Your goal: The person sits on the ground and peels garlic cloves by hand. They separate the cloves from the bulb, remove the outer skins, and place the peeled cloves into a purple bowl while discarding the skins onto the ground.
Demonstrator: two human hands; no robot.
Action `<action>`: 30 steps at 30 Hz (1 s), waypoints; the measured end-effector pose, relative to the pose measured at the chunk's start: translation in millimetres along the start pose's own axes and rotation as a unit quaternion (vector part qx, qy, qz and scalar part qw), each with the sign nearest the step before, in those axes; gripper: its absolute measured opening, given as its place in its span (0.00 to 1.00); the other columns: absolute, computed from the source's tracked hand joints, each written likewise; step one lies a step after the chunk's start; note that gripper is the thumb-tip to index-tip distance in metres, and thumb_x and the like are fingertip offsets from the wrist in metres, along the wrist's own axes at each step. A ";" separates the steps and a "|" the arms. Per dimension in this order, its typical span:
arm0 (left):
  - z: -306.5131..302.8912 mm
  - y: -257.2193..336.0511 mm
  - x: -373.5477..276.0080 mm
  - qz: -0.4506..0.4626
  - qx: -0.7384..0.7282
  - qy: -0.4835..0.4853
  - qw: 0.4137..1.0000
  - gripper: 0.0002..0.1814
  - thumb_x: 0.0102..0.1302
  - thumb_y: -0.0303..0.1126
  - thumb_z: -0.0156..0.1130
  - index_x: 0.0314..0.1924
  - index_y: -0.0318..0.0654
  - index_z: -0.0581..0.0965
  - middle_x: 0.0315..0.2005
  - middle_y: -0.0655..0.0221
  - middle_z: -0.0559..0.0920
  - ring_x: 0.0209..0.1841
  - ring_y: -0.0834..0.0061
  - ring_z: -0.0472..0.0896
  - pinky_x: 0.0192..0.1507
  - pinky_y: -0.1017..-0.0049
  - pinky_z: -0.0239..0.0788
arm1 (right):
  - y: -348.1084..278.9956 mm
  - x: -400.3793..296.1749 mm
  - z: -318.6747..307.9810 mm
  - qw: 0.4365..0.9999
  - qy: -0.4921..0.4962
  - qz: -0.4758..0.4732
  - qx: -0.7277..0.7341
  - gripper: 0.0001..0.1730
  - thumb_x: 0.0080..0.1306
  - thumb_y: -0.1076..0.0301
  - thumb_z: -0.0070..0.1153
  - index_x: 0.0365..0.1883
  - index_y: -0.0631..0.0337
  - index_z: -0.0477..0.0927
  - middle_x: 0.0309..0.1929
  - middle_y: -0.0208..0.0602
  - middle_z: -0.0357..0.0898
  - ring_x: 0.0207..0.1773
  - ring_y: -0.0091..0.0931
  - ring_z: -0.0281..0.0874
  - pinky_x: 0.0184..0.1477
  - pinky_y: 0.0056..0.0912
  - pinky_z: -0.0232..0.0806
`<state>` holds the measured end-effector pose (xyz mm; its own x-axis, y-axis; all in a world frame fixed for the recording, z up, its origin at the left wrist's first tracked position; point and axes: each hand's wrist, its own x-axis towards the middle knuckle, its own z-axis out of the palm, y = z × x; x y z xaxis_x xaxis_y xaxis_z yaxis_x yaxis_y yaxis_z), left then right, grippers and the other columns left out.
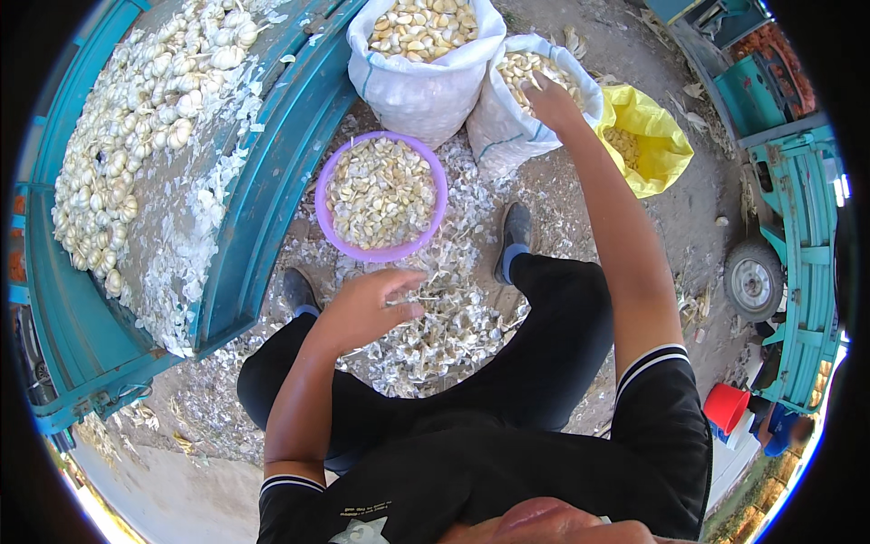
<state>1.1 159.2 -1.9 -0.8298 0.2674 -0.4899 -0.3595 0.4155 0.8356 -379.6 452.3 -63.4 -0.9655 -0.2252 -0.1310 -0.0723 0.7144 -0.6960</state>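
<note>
My right hand (552, 102) reaches over the mouth of the smaller white woven sack (506, 139), its fingertips close to the loose garlic cloves (520, 68) inside. Whether a clove is between those fingers cannot be made out. My left hand (367, 309) hovers above the husk-strewn ground, thumb and fingers apart, with nothing seen in it. Just beyond it stands a purple plastic basin (440, 204), filled with garlic cloves and bits of papery skin (380, 190). A larger white woven sack (418, 95) full of cloves (425, 30) is behind the basin.
Left, a teal metal truck bed (272, 197) bears whole garlic bulbs (163, 109) and loose skins (183, 265). A yellow sack (656, 153) with cloves stands right of the white ones. Farther right are another teal vehicle (805, 272), a red bucket (727, 408) and a person (785, 432).
</note>
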 end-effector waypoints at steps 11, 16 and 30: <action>-25.0 -9.1 27.1 0.030 0.111 -0.001 0.993 0.31 0.74 0.47 0.75 0.71 0.41 0.83 0.63 0.51 0.88 0.65 0.45 0.85 0.68 0.54 0.77 | 95.0 105.3 38.9 0.917 -0.082 -0.123 -0.371 0.42 0.87 0.42 0.48 0.93 0.43 0.54 0.96 0.45 0.45 0.97 0.46 0.37 0.87 0.79 0.51; -45.7 3.3 55.1 0.013 0.112 -0.024 0.993 0.31 0.74 0.43 0.75 0.73 0.41 0.82 0.65 0.50 0.87 0.69 0.46 0.84 0.71 0.56 0.75 | 113.4 141.1 7.8 0.926 -0.091 -0.079 -0.359 0.41 0.86 0.46 0.50 0.92 0.43 0.55 0.95 0.49 0.47 0.95 0.54 0.42 0.88 0.71 0.51; -38.9 12.0 73.0 0.103 0.164 -0.018 0.981 0.29 0.72 0.42 0.74 0.69 0.39 0.82 0.59 0.51 0.87 0.62 0.43 0.85 0.64 0.50 0.77 | 78.4 95.4 61.8 0.984 -0.124 0.116 0.052 0.49 0.88 0.35 0.38 0.91 0.66 0.58 0.94 0.56 0.53 0.94 0.44 0.52 0.91 0.42 0.47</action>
<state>-80.4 149.8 -18.0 -0.8524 0.4039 -0.3322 -0.0233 0.6053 0.7957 -462.0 445.9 -174.1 -0.8612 -0.2283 -0.4540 0.1814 0.6964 -0.6944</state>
